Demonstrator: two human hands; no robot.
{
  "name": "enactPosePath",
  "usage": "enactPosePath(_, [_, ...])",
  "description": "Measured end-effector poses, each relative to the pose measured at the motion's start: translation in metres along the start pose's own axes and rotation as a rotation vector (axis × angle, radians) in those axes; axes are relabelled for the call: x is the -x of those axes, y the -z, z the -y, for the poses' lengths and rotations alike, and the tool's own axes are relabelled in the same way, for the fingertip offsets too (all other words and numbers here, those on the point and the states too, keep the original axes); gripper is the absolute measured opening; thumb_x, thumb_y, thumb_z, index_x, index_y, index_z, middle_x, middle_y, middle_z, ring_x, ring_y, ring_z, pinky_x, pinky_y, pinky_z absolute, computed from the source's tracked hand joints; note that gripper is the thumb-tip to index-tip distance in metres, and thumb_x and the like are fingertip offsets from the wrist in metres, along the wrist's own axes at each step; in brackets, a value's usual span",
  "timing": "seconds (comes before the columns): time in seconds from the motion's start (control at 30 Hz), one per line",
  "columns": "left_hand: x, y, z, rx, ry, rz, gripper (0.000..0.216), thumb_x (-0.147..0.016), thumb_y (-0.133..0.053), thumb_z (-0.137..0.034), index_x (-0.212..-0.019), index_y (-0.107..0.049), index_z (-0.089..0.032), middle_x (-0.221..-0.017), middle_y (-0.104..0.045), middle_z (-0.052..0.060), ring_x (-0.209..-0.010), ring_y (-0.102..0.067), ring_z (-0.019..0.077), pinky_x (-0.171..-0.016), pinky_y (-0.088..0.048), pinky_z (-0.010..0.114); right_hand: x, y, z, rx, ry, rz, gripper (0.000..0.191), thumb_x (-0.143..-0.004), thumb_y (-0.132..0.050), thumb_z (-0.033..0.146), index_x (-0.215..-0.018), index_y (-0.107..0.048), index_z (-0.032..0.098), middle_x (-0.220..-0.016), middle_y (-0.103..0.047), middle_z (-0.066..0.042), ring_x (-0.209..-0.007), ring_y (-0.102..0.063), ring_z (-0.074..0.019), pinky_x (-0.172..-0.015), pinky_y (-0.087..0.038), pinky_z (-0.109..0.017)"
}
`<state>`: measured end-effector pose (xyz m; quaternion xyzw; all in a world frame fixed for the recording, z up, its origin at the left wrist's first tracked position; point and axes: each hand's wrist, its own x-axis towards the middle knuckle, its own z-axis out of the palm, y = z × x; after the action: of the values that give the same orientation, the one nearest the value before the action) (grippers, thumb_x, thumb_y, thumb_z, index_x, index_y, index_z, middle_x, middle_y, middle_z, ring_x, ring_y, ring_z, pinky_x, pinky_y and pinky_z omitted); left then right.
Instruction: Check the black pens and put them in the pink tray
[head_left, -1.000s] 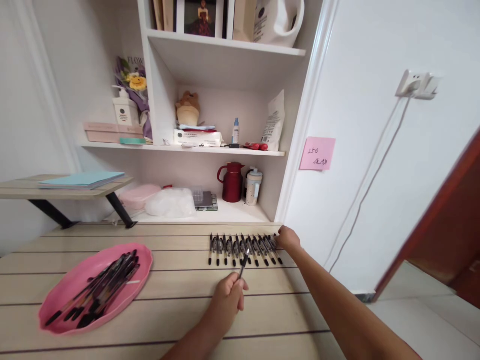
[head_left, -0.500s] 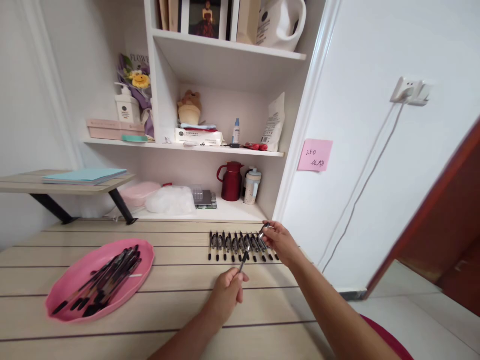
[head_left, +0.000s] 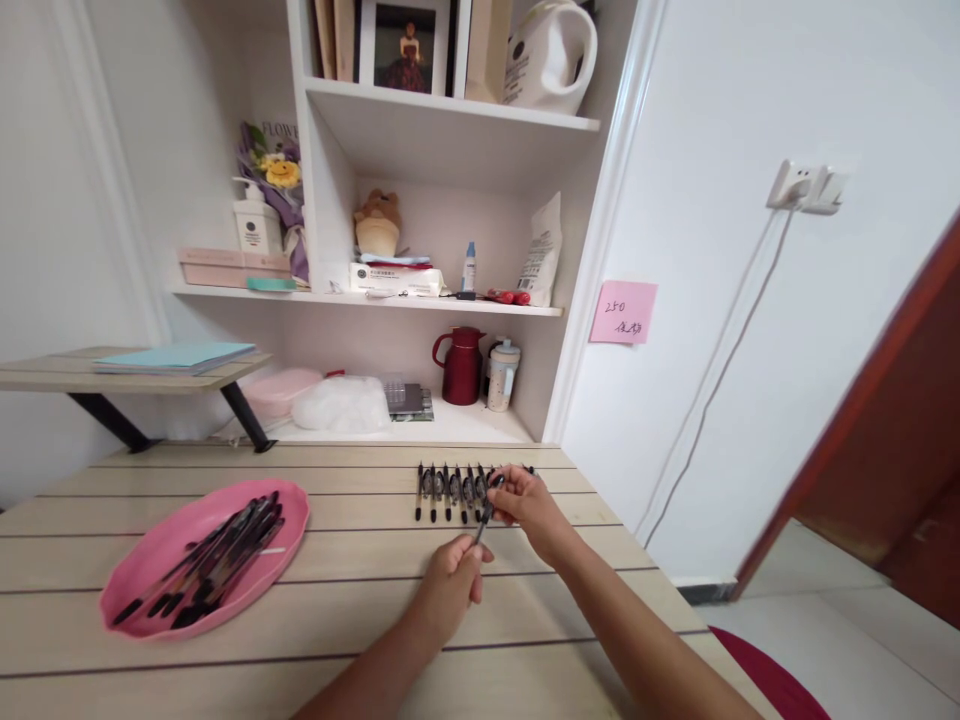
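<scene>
My left hand (head_left: 450,582) is closed around the lower part of a dark pen (head_left: 481,527), which points up and away from me. At the pen's upper end, my right hand (head_left: 525,508) pinches a black pen cap (head_left: 496,482). Cap and pen tip meet there, but the fingers partly cover the join, so how far the cap sits on is unclear. Just beyond both hands lies a row of black pens (head_left: 448,495), side by side on the table. My right hand hides the right part of that row.
On the left of the wooden table (head_left: 360,610) stands a pink tray (head_left: 180,512) holding several more pens (head_left: 225,552). A raised shelf stand (head_left: 45,372) with blue paper rises behind it. At the back, shelves hold a red jug (head_left: 461,368) and a speckled bottle (head_left: 502,378).
My right hand has moved left and down, bringing the cap from beside the row to the pen's tip. My left hand stays almost where it was, still holding the pen.
</scene>
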<state>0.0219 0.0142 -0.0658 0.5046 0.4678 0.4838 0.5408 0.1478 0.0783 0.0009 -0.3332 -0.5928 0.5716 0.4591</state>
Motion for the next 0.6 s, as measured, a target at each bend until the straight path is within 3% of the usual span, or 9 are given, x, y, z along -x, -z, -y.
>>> enactPosePath(0.37, [0.003,0.001,-0.004,-0.093,-0.091,-0.063,0.022,-0.077,-0.04,-0.036,-0.074,-0.05,-0.016,-0.037,-0.035,-0.009,-0.034,-0.023,0.0058,-0.04,-0.016,0.02,0.007,-0.013,-0.004,0.026,-0.001,0.012,0.026,-0.059,-0.066,0.033,-0.076,-0.051,0.019,-0.043,-0.043,0.009,-0.038,-0.044,-0.0072,-0.037,-0.027,-0.019])
enactPosePath(0.6, [0.007,0.0,-0.018,-0.147,-0.12,-0.067,0.024,-0.079,-0.037,-0.035,-0.082,-0.052,-0.017,-0.041,-0.035,-0.009,-0.036,-0.027,0.0071,-0.041,-0.022,0.02,0.006,-0.006,-0.002,0.029,-0.013,0.049,0.035,-0.061,-0.065,0.04,-0.086,-0.052,0.019,-0.049,-0.047,0.007,-0.04,-0.046,-0.0073,-0.037,-0.027,-0.019])
